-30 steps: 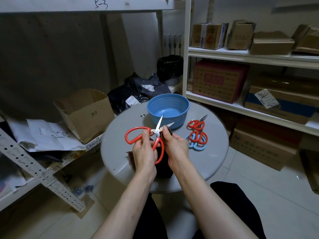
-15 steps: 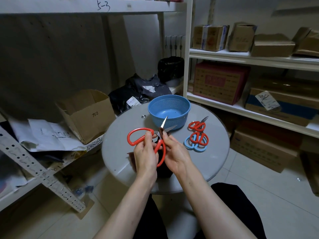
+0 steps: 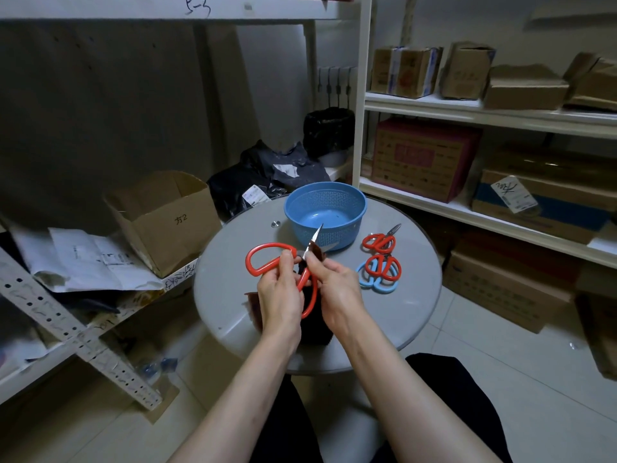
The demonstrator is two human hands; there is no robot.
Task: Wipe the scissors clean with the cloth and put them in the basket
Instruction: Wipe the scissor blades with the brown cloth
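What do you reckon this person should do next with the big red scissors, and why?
Probably slide the cloth up the blade toward its tip. The right hand pinches the cloth around the blades near the pivot, the left hand grips the scissors by the handles, and the tips beyond it are bare. The basket behind is empty, so wiping seems unfinished.

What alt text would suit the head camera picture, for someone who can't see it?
A person's left hand grips large red-handled metal scissors, blades open, while the right hand pinches a dark cloth against one blade, over a round grey table. A blue plastic basket and smaller scissors sit behind.
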